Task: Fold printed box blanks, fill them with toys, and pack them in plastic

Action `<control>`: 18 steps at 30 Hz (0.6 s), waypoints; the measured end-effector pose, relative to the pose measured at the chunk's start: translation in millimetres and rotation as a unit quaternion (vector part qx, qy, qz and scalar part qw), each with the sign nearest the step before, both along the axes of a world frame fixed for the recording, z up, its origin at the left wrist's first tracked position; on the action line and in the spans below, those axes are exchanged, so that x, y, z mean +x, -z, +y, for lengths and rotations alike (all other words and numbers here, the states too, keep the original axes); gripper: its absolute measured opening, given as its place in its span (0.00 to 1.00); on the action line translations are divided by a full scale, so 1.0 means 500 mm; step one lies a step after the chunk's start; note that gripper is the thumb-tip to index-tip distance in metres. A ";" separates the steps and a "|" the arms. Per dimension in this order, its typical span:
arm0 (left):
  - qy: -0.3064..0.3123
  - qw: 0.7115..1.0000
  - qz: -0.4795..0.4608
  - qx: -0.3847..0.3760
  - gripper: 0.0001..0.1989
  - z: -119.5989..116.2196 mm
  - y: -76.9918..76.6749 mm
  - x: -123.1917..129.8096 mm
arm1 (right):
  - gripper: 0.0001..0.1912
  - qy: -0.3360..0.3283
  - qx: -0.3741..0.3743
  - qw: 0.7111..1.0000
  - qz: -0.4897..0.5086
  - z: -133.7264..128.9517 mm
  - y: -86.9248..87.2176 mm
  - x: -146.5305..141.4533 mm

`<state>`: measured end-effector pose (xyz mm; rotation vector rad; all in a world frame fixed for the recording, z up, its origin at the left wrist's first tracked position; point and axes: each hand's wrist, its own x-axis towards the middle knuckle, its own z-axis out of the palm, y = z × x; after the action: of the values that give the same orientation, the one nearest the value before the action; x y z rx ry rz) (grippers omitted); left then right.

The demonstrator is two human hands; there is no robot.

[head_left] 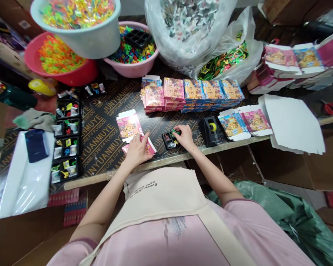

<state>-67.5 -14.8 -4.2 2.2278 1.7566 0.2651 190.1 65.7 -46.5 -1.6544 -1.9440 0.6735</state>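
Note:
My left hand (138,150) is closed on the near end of an unfolded pink carton (130,125) that lies on the table, its printed panel facing up. Just right of it is a small black compartment tray (169,143) with a red piece, a clear-wrapped piece and others in it. The fingertips of my right hand (184,137) pinch a small green packet (177,132) at the tray's far right corner. My right fingers partly cover that side of the tray.
Stacked pink and blue boxes (173,90) stand behind my hands. A black tape dispenser (209,131) and flat cartons (233,123) lie to the right. Filled trays (66,147) line the left, beside a phone (36,145). Tubs (133,66) and a plastic bag (180,51) stand behind.

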 end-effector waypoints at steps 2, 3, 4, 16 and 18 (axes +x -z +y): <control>-0.005 1.000 -0.023 0.012 0.49 0.001 0.005 0.004 | 0.14 -0.019 0.023 0.999 -0.019 -0.002 -0.006 0.019; -0.009 0.999 -0.037 0.017 0.49 0.001 0.008 0.006 | 0.18 -0.049 0.023 0.998 -0.022 -0.001 -0.011 0.034; -0.013 0.998 -0.050 0.020 0.50 0.001 0.011 0.008 | 0.23 -0.094 0.014 0.995 -0.024 0.001 -0.015 0.051; 0.003 0.996 -0.084 -0.014 0.48 0.019 0.030 0.064 | 0.52 -0.336 -0.049 0.937 -0.079 0.031 -0.001 0.077; 0.000 0.996 -0.085 -0.013 0.50 0.018 0.030 0.062 | 0.52 -0.315 -0.036 0.947 -0.056 0.029 -0.006 0.075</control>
<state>-36.7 -5.8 -19.2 2.1182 1.6605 0.4165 227.4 80.4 -43.6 -1.1047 -2.5826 0.9009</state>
